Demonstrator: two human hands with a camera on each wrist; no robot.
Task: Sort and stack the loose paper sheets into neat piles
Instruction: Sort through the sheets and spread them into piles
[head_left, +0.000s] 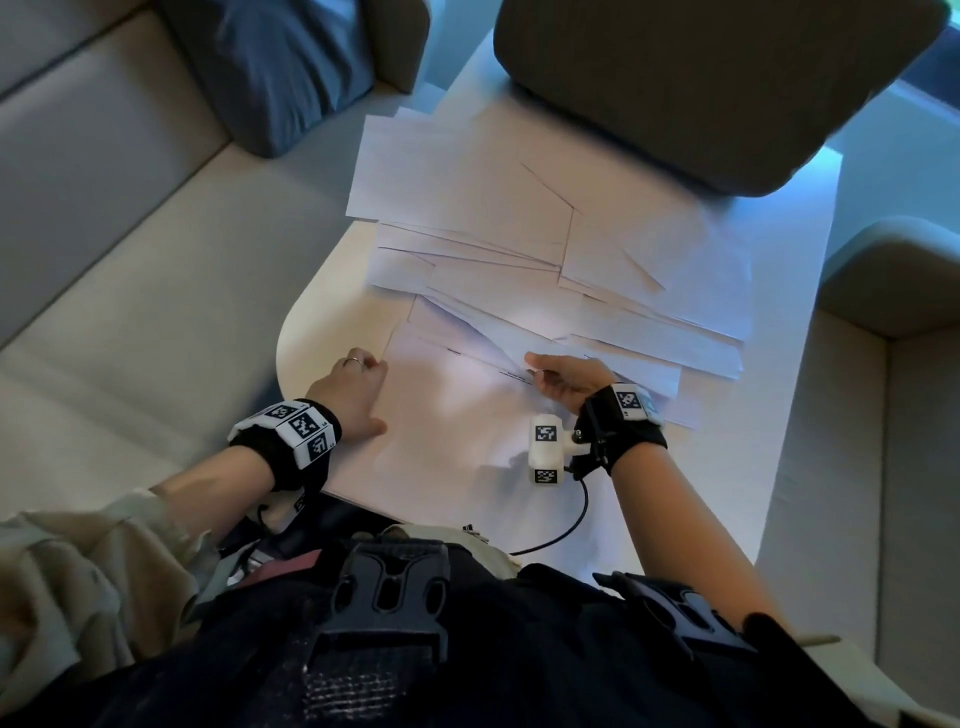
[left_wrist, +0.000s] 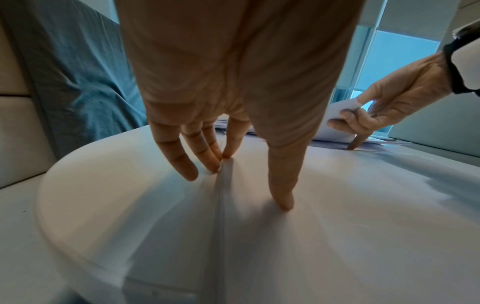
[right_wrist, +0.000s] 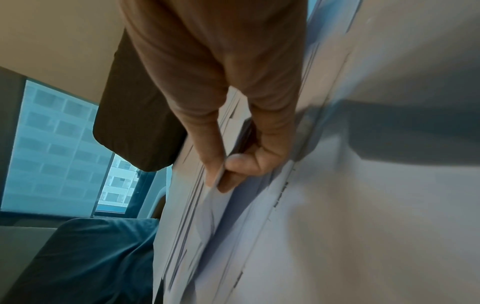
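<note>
Loose white paper sheets lie fanned and overlapping across the white table. A near pile of sheets lies in front of me. My left hand rests at that pile's left edge, straight fingers on the table beside the edge and thumb pressing on the paper. My right hand pinches the corner of a sheet between thumb and fingers, lifting it off the spread; the same right hand shows in the left wrist view with the curled sheet.
A beige sofa with a blue cushion lies to the left. A dark grey chair back overhangs the table's far end. Another beige seat stands at the right. The wrist camera's cable trails over the near edge.
</note>
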